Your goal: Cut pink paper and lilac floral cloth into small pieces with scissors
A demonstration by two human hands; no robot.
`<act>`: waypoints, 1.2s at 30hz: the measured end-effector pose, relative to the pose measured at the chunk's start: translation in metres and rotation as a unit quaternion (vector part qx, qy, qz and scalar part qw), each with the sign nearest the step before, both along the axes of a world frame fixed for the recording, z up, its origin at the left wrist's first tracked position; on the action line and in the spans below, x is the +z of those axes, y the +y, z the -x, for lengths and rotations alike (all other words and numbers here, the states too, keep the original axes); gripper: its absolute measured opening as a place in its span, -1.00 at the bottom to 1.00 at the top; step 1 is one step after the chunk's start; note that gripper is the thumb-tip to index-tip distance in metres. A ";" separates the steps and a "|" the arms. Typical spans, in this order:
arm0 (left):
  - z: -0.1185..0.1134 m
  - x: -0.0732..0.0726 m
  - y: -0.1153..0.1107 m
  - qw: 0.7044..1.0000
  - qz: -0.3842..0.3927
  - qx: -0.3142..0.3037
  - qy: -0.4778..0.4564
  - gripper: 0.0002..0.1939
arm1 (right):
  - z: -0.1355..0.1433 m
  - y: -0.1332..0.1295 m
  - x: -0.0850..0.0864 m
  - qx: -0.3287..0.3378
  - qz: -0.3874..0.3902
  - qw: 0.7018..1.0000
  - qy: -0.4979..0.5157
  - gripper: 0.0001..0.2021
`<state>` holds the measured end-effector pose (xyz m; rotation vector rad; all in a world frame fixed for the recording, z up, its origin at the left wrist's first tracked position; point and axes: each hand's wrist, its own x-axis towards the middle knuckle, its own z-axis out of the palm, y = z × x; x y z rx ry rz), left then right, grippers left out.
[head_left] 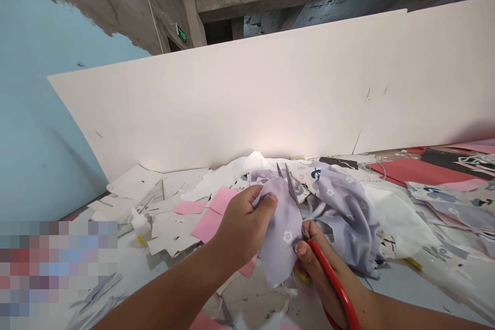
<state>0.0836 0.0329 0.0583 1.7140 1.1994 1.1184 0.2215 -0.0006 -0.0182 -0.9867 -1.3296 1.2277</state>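
Observation:
Between the thumb and fingers of my left hand (247, 216) is a lavender fabric piece (280, 247) with small white flowers, hanging down toward the table. My right hand (328, 263) grips red-handled scissors (336, 283). Their blades point up and away from me, slightly parted at the tips, along the right edge of the fabric piece. Whether the blades touch the cloth I cannot tell. Just behind and right of my hands lies a crumpled heap of lavender floral cloth (348, 206) over white fabric.
Pink paper pieces (216, 211) and white card templates (174, 232) lie to the left, near a small white bottle (139, 221). Red sheets (417, 171) and stacked floral cloth pieces (460, 206) lie to the right. A white upright panel (270, 98) stands behind the table.

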 end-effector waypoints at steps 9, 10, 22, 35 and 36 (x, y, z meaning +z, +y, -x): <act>0.001 0.006 -0.001 1.000 -0.003 0.008 0.007 -0.72 | 0.001 0.004 -0.004 0.022 -0.031 0.999 0.014 -0.69; 0.001 0.006 -0.001 1.000 -0.003 0.007 0.006 -0.71 | 0.001 0.005 -0.005 0.024 -0.037 0.999 0.007 -0.70; 0.001 0.008 -0.001 1.000 -0.002 0.015 0.002 -0.70 | -0.002 0.009 -0.006 0.046 -0.058 0.997 -0.036 -0.69; 0.003 0.009 0.002 1.000 -0.004 0.009 -0.007 -0.70 | -0.001 0.013 -0.008 0.047 -0.069 0.996 -0.034 -0.68; 0.004 0.008 0.002 1.000 -0.003 0.009 -0.008 -0.70 | -0.001 0.013 -0.008 0.048 -0.068 0.996 -0.034 -0.68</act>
